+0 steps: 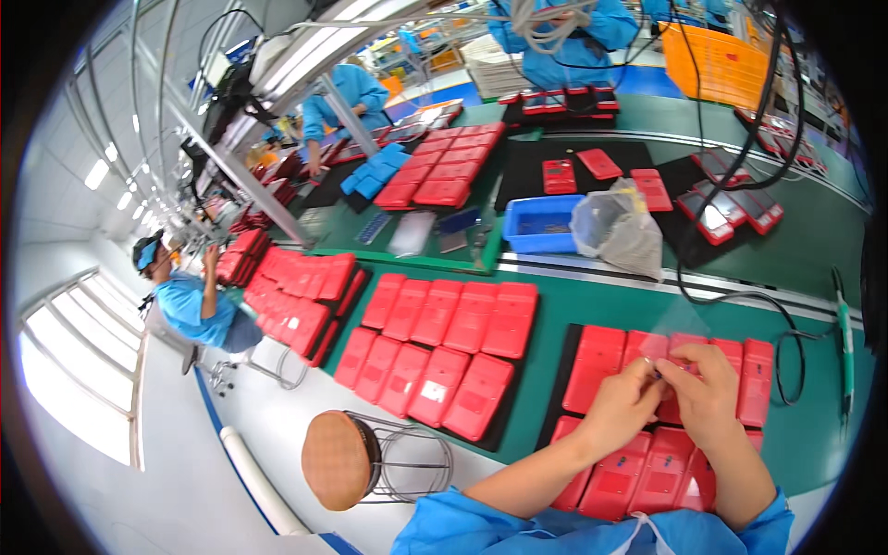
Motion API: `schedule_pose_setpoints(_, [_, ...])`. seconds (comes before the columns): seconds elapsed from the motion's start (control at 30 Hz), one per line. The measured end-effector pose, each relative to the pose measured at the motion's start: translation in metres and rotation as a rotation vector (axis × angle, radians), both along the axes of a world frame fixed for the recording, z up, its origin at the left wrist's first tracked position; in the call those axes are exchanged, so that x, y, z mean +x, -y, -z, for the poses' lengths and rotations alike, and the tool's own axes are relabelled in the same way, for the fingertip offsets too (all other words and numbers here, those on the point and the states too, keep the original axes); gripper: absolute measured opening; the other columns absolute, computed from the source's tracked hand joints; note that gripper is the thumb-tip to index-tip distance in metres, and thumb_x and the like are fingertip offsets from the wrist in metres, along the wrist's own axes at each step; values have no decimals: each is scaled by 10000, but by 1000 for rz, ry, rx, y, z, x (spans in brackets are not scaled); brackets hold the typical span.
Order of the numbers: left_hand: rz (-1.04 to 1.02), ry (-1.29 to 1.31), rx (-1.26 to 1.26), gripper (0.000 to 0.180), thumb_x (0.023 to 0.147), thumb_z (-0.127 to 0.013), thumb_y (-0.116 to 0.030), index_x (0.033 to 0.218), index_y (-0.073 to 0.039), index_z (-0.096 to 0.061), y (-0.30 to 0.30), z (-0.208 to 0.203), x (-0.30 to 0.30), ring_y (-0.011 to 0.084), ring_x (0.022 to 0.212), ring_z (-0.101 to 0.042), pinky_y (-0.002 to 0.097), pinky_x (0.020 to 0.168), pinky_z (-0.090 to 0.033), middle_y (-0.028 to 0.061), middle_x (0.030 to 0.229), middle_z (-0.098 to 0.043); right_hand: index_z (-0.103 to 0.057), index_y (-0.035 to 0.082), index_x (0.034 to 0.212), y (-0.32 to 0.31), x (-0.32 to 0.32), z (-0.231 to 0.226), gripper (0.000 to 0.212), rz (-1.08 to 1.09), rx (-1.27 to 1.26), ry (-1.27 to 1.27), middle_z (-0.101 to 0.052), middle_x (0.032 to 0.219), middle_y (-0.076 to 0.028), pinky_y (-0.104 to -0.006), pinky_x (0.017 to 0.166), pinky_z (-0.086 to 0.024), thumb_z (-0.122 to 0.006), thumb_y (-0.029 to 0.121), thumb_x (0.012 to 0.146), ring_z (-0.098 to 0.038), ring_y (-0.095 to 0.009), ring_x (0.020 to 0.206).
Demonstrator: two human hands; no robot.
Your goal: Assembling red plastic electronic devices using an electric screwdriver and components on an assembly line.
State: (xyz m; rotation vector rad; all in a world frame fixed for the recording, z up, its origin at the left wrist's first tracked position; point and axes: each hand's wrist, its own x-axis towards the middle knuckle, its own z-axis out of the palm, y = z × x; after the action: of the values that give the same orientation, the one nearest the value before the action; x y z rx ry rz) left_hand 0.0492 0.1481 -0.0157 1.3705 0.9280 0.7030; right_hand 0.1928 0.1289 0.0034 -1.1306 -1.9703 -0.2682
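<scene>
Green matting covers the long workbench (555, 305), where rows of red flat cases (435, 347) lie side by side on dark mats. Nearer the person, another batch of red cases (601, 356) sits beneath both hands. Left hand (622, 407) and right hand (710, 396) meet above them, fingers curled shut, pinching a small clear film piece (659, 372) between the fingertips, just over the cases.
</scene>
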Motion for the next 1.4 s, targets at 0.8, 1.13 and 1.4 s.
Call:
schedule_pose_setpoints(0.8, [-240, -282, 799, 164, 765, -521, 1, 916, -52, -557, 12, -5, -6, 264, 715, -599, 341, 549, -486, 100, 813, -593, -632, 39, 872, -5, 6, 3, 221, -233, -132, -258, -607, 795, -80, -308, 575, -477, -664, 38, 654, -596, -226, 676])
schedule_pose_setpoints(1.13, [-292, -143, 686, 119, 791, -590, -23, 907, -5, -572, 18, 3, 0, 209, 621, -615, 275, 518, -477, 115, 776, -626, -632, 53, 920, 1, 12, 8, 260, -240, -129, -268, -629, 784, -64, -301, 590, -481, -649, 19, 663, -609, -215, 670])
schedule_pose_setpoints(1.4, [-324, -32, 535, 119, 762, -624, 24, 875, 23, -588, 22, -7, 1, 54, 646, -574, 165, 519, -440, 74, 774, -638, -627, 52, 965, 3, 13, 10, 279, -228, -214, -292, -624, 794, -88, -317, 598, -473, -608, 6, 690, -603, -239, 696])
